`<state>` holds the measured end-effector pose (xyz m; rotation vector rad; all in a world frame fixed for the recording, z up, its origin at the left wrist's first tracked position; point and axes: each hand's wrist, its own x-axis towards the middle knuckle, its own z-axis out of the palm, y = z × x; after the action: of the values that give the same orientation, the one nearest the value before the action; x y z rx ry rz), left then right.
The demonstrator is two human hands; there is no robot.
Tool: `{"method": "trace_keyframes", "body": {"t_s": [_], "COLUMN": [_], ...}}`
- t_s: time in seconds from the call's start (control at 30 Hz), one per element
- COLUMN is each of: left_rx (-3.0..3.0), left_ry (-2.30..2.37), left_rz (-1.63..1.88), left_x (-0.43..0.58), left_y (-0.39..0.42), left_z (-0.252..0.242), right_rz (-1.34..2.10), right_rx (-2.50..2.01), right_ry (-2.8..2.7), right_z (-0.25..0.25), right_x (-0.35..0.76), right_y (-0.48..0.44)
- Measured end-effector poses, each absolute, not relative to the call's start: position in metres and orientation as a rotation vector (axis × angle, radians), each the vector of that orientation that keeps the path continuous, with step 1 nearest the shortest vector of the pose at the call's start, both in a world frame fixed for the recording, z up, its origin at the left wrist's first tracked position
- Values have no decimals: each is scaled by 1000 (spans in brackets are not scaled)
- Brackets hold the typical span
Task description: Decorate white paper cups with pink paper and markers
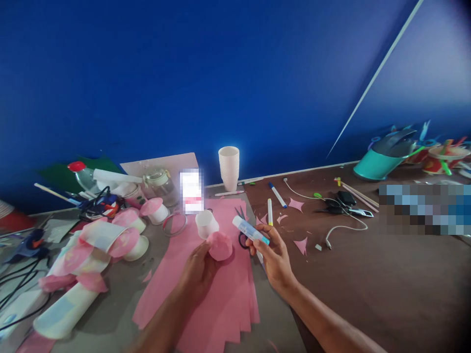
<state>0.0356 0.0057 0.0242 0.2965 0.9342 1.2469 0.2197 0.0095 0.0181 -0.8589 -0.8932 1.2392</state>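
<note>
My left hand [200,264] is closed on a round pink paper piece [220,246], held above the pink paper sheets [217,304]. Just behind that piece stands a small white paper cup [207,224]; I cannot tell whether the two touch. In my right hand [275,255] is a glue stick [248,229], tilted with its white end toward the upper left. Scissors [242,239] lie partly hidden behind the glue stick. A roll of tape [174,224] rests left of the cup.
A tall stack of white cups [228,166] stands by the blue wall. Cups with pink paper [88,245] crowd the left. Markers [277,194], pink scraps [300,245] and a white cable [346,227] lie to the right. A teal bucket [380,159] is tilted farther right.
</note>
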Motion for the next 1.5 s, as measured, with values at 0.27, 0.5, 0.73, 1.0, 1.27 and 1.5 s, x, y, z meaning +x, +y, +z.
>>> {"method": "trace_keyframes", "body": {"t_s": [0.27,0.5,0.73,1.0,1.27,1.5], "left_rx": [297,265,288,365,418,428], "left_ry": [1014,1075,1035,1059,1058,1040], "left_rz": [1235,1236,1209,1181,1161,1177], "left_x": [41,40,39,42,38,38], "left_y": [5,5,3,-1,2,0], "left_z": [40,38,42,46,37,34], "right_rz": [1383,1551,1678,1693,1514,620], "right_rx": [-750,-742,-650,-649,-771,-1348], "right_ry": [-659,-680,-648,-620,-844,-1241], "right_z": [23,24,33,27,10,-27], "right_x": [218,223,227,229,231,242], "right_y": [15,18,19,23,34,46]}}
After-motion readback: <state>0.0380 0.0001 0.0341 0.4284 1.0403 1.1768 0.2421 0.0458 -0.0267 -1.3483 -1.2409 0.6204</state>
